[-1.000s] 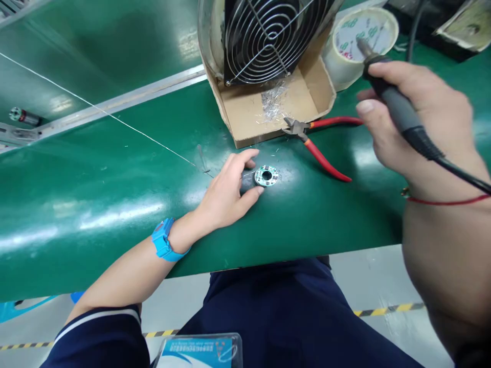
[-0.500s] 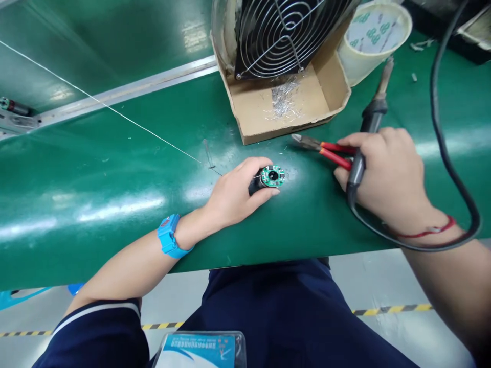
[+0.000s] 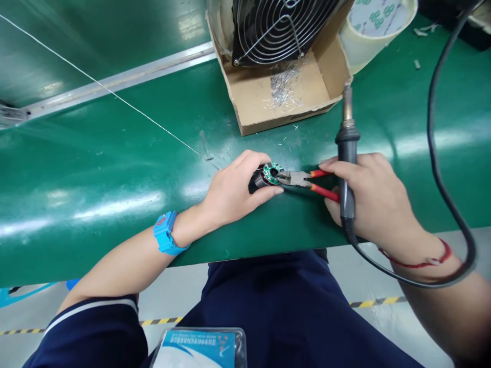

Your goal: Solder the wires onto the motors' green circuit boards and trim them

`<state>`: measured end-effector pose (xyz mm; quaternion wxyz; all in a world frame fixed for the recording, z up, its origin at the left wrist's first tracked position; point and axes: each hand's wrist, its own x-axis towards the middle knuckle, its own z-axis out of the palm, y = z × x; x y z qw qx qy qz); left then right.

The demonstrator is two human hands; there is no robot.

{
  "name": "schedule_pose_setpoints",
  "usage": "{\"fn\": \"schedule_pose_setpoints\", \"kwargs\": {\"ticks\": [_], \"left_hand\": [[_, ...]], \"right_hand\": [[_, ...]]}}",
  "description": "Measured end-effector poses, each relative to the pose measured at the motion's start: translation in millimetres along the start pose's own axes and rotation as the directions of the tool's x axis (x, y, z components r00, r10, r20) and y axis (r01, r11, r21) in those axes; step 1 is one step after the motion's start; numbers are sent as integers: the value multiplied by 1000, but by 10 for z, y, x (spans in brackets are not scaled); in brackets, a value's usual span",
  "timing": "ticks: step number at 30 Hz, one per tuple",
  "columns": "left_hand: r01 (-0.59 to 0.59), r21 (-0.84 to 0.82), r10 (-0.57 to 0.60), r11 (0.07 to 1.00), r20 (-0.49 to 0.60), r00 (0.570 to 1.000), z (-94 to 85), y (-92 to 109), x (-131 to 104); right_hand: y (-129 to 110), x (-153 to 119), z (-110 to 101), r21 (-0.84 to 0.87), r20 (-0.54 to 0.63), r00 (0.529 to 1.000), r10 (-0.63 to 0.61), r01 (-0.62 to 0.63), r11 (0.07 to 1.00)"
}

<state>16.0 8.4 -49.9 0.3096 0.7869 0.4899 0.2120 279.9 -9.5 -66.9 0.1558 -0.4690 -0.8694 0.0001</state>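
My left hand (image 3: 242, 185) is closed round a small black motor (image 3: 258, 179) lying on the green bench. A round green circuit board (image 3: 269, 173) caps the motor's right end. In my right hand (image 3: 378, 199) are red-handled cutting pliers (image 3: 297, 178), their jaws slightly parted at the board. Whether the jaws touch a lead cannot be made out. The same hand also carries a soldering iron (image 3: 347, 153), tip pointing up and away, its black cable looping over my wrist. Solder wire (image 3: 153, 120) stretches from the upper left down towards my left hand.
A cardboard tray (image 3: 264, 122) with cut wire bits (image 3: 284, 88) stands at the back, holding a black fan (image 3: 284, 33). Beside it is a cream tub (image 3: 364, 46). A metal rail (image 3: 126, 76) runs along the bench's rear left. Clippings are scattered near the tray.
My right hand has moved left and slightly down, bringing the pliers' jaws to the circuit board. The soldering iron has swung more upright. My left hand keeps its hold on the motor.
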Motion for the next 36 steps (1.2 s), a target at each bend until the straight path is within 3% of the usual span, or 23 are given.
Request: {"fn": "schedule_pose_setpoints", "kwargs": {"ticks": [5,10,16,20,23,27,32,36], "left_hand": [[-34,101,36,994,-15,999,-2,-10,-14],[-74,177,82,981,-39,996,7,-30,-18],[-116,34,120,993,-145,982,27,-70,-15],[-154,-5,149,988,-217,965,-1,-125,1],[-184,27,181,983,-365,913,-127,-220,40],[12,15,-2,1000,-525,851,-447,-527,256],[272,35,-197,962,-603,773,-930,-1135,887],[463,90,-323,882,-601,731,-1182,-1410,1345]], "right_hand": [[16,81,-134,-150,29,986,-167,169,974],[-51,138,-230,-277,24,976,-218,216,936],[-77,234,-191,-353,-86,994,-72,37,935],[63,453,-66,-420,-129,972,195,-232,877],[140,595,19,-299,-70,936,346,-350,888],[212,643,100,-118,-70,968,241,-248,962],[405,614,186,16,-318,930,183,-188,982],[515,529,152,154,-251,945,211,-176,972]]}}
